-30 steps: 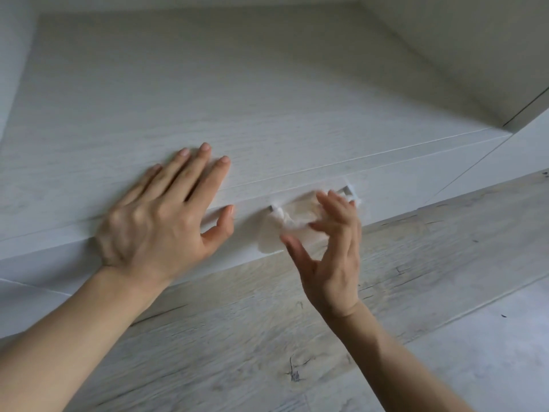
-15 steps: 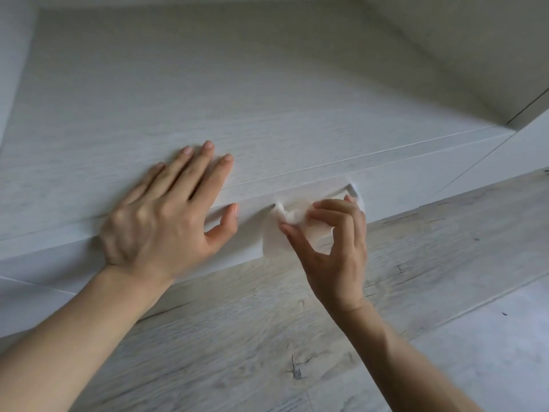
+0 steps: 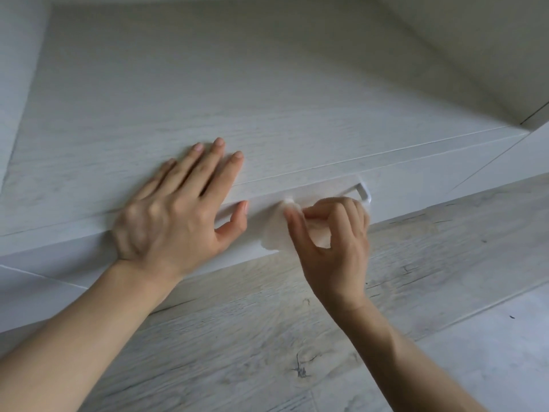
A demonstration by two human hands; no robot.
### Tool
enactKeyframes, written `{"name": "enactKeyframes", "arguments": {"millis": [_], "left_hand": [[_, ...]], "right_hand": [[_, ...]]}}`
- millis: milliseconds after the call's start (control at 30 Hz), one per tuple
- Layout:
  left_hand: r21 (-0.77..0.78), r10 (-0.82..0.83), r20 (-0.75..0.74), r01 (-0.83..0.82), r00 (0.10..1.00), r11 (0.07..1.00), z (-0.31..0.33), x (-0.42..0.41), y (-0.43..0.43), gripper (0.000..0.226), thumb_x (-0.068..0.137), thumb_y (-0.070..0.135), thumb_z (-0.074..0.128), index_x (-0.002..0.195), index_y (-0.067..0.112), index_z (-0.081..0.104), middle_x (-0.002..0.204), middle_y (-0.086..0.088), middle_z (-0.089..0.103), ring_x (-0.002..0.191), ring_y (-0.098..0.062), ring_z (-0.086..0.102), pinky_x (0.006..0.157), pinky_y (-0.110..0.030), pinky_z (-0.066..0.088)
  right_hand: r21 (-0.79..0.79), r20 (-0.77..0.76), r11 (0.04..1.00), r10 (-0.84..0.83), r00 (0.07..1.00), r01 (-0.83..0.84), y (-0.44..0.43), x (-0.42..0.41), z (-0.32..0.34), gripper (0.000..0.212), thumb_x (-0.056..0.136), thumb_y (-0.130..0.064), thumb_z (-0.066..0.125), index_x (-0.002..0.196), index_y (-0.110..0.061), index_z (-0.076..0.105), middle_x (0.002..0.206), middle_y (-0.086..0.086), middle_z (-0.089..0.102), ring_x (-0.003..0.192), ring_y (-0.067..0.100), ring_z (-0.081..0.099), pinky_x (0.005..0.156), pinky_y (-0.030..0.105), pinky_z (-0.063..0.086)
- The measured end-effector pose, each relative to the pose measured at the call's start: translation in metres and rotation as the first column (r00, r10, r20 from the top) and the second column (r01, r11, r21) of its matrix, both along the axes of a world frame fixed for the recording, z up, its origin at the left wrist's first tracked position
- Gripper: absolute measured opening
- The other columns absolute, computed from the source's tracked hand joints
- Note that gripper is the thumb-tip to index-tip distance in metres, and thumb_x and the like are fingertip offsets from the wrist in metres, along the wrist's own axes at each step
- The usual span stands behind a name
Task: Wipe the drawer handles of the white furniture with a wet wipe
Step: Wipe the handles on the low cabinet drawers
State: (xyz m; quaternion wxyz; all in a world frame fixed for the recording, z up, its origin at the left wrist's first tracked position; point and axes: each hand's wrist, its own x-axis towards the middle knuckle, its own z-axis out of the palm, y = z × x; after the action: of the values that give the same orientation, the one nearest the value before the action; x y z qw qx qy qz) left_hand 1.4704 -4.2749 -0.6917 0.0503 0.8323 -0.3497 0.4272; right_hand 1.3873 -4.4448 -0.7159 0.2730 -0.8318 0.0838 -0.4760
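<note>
I look down on the white furniture [image 3: 267,93] from above. Its top drawer front carries a white bar handle [image 3: 364,193] whose right end shows; the rest is hidden behind the hands and wipe. My right hand [image 3: 332,248] pinches a white wet wipe [image 3: 276,233] around the middle of the handle, thumb on the near side and fingers curled over the bar. My left hand [image 3: 178,209] lies flat on the furniture's top near its front edge, fingers straight, thumb hanging over the drawer front by the handle's left end.
Pale wood-look flooring [image 3: 267,337] runs below the drawer front. A white wall panel [image 3: 475,49] rises at the right of the furniture, and another white surface [image 3: 17,84] borders its left side.
My right hand has closed its spread fingers over the wipe on the handle and now pinches it round the bar. The left hand has stayed flat on top.
</note>
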Motion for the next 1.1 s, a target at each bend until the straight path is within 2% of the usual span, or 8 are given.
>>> {"name": "enactKeyframes", "arguments": {"millis": [133,233,367,500,733,833,1000,1100], "left_hand": [[0.001,0.002,-0.004,-0.002,1.0,1.0,0.001,0.001,0.0,0.047,0.102,0.039,0.039,0.132,0.012,0.063,0.133,-0.011,0.063,0.117,-0.028,0.065,0.093,-0.042,0.05],[-0.004,-0.003,-0.026,0.003,1.0,1.0,0.001,0.0,0.0,0.048,0.102,0.039,0.038,0.133,0.012,0.063,0.134,-0.011,0.062,0.118,-0.028,0.064,0.093,-0.043,0.05],[0.0,-0.008,-0.032,0.008,0.999,1.0,0.001,0.0,0.001,0.048,0.103,0.039,0.037,0.133,0.011,0.062,0.135,-0.011,0.062,0.118,-0.029,0.064,0.092,-0.043,0.051],[-0.015,-0.012,-0.046,0.012,0.999,1.0,0.001,-0.001,0.001,0.049,0.103,0.038,0.036,0.133,0.01,0.062,0.135,-0.012,0.061,0.118,-0.031,0.064,0.092,-0.044,0.052],[-0.02,-0.019,-0.047,0.018,0.999,1.0,-0.002,0.001,0.002,0.047,0.101,0.037,0.041,0.134,0.01,0.062,0.135,-0.012,0.061,0.118,-0.031,0.064,0.091,-0.046,0.054],[-0.009,-0.021,-0.038,0.02,0.999,1.0,-0.001,0.001,0.002,0.046,0.101,0.037,0.042,0.134,0.01,0.062,0.135,-0.012,0.061,0.118,-0.03,0.064,0.091,-0.046,0.054],[-0.013,-0.016,-0.031,0.016,0.999,1.0,-0.002,0.0,0.003,0.046,0.101,0.037,0.042,0.133,0.01,0.062,0.135,-0.011,0.061,0.118,-0.03,0.064,0.09,-0.045,0.054],[-0.008,-0.03,-0.017,0.03,0.999,1.0,-0.001,0.002,0.002,0.046,0.101,0.036,0.042,0.132,0.01,0.063,0.134,-0.011,0.062,0.116,-0.03,0.065,0.09,-0.044,0.053]], "right_hand": [[0.001,-0.035,1.0,-0.016,0.999,0.016,0.004,0.005,0.004,0.03,0.083,-0.028,0.067,0.065,-0.008,0.054,0.065,0.0,0.052,0.07,0.011,0.041,0.08,0.025,0.031],[-0.065,-0.019,0.993,0.097,0.995,-0.098,-0.01,-0.007,-0.003,0.024,0.088,-0.029,0.066,0.079,-0.007,0.064,0.08,0.0,0.062,0.083,0.011,0.054,0.092,0.026,0.037],[-0.123,-0.036,0.988,0.09,0.995,-0.094,-0.019,-0.007,-0.005,0.033,0.09,-0.039,0.062,0.084,-0.007,0.065,0.086,0.002,0.064,0.085,0.014,0.054,0.09,0.026,0.036],[-0.134,-0.04,0.981,0.135,0.99,-0.139,-0.026,-0.012,-0.01,0.019,0.091,-0.029,0.062,0.102,-0.013,0.06,0.099,0.003,0.065,0.1,0.015,0.057,0.106,0.031,0.035],[-0.063,-0.062,0.994,0.08,0.995,-0.084,-0.027,-0.014,-0.01,0.036,0.088,-0.035,0.065,0.095,0.0,0.068,0.099,0.01,0.066,0.104,0.018,0.057,0.109,0.049,0.037],[-0.051,-0.035,0.998,0.035,0.999,-0.037,-0.02,-0.009,-0.008,0.049,0.09,-0.048,0.06,0.086,0.0,0.067,0.091,0.01,0.065,0.098,0.015,0.053,0.089,0.06,0.048],[-0.093,-0.025,0.996,-0.001,1.0,-0.002,-0.021,-0.003,-0.011,0.051,0.088,-0.05,0.062,0.079,0.0,0.066,0.081,0.01,0.063,0.085,0.023,0.058,0.105,0.053,0.039],[-0.114,-0.029,0.993,-0.006,1.0,0.002,-0.023,-0.004,-0.01,0.049,0.089,-0.049,0.063,0.079,-0.001,0.067,0.08,0.01,0.064,0.08,0.027,0.062,0.103,0.054,0.04]]}}
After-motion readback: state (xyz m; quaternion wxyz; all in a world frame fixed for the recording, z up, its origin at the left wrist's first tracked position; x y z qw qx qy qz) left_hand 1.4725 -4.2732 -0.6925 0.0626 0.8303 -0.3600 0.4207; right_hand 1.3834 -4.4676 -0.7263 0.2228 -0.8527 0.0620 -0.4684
